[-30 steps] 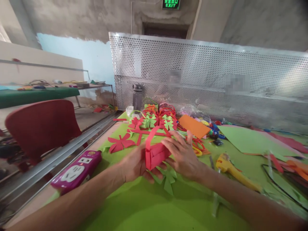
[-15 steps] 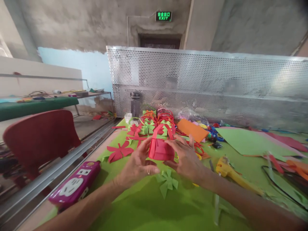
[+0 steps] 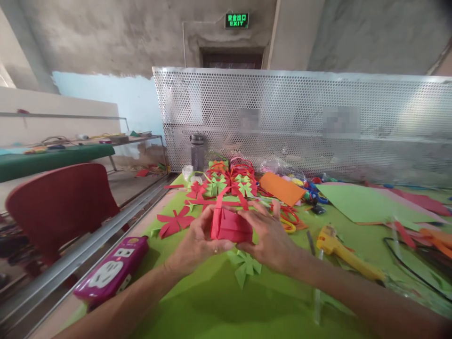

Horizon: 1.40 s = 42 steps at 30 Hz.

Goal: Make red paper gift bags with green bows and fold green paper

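Between my two hands is a small red paper basket (image 3: 233,228) with a strip handle arching over its top. My left hand (image 3: 197,238) grips its left side, thumb along the bottom edge. The right side is held by my right hand (image 3: 270,235), fingers on the upper edge and thumb low. A light green paper flower (image 3: 244,268) lies on the table just below the basket. A red paper flower (image 3: 175,222) lies to the left of my left hand. Behind the basket stand several finished-looking red paper baskets with green bows (image 3: 243,185).
A purple power strip (image 3: 112,270) lies at the left table edge, a yellow glue gun (image 3: 346,254) at the right. Farther back are an orange sheet (image 3: 281,189), green sheets (image 3: 374,203), scissors and a dark bottle (image 3: 197,153). A perforated metal screen (image 3: 300,113) closes off the back.
The basket has come slightly lower and left, and its front is tilted differently. Both hands have closed in more firmly around its sides.
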Tool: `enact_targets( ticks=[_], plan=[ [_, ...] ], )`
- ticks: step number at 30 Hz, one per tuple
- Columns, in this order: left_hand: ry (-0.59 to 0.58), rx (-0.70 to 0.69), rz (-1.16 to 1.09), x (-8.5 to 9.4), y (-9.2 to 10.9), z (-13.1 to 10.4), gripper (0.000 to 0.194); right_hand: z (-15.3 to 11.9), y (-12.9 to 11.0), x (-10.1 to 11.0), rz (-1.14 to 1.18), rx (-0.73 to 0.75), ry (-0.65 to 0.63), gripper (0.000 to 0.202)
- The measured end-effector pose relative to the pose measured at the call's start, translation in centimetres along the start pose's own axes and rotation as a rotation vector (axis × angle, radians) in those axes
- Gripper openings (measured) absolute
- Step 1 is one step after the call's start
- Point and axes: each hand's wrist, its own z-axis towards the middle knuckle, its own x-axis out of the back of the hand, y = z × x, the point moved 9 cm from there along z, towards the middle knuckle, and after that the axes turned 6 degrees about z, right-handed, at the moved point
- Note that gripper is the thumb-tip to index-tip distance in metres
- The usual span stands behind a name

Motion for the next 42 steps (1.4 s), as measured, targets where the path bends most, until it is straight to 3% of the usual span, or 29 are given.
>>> enact_targets(
  ticks=[9, 15, 25, 28, 34, 42],
  plan=[
    [0.031, 0.072, 0.043, 0.2, -0.5, -0.1, 0.055, -0.1, -0.5, 0.3, -0.035, 0.000, 0.003, 0.053],
    [0.018, 0.161, -0.035, -0.4, -2.1, -0.6, 0.076, -0.2, -1.1, 0.8, -0.095, 0.027, 0.059, 0.042],
    [0.090, 0.312, -0.197, -0.9, -4.1, -1.2, 0.054, -0.6, -1.3, 0.8, -0.208, 0.063, 0.121, 0.049],
    [0.098, 0.273, -0.162, -0.9, -3.3, -1.2, 0.050, -0.6, -1.2, 0.9, -0.194, 0.108, 0.148, 0.050],
    [-0.009, -0.019, -0.134, -2.1, 0.6, -1.3, 0.062, 0.1, 0.6, 0.8, -0.024, 0.193, 0.207, 0.050],
    [0.054, 0.011, -0.066, -1.8, -0.5, -1.6, 0.062, -0.1, 0.8, -0.5, -0.062, 0.206, 0.156, 0.047]
  ],
)
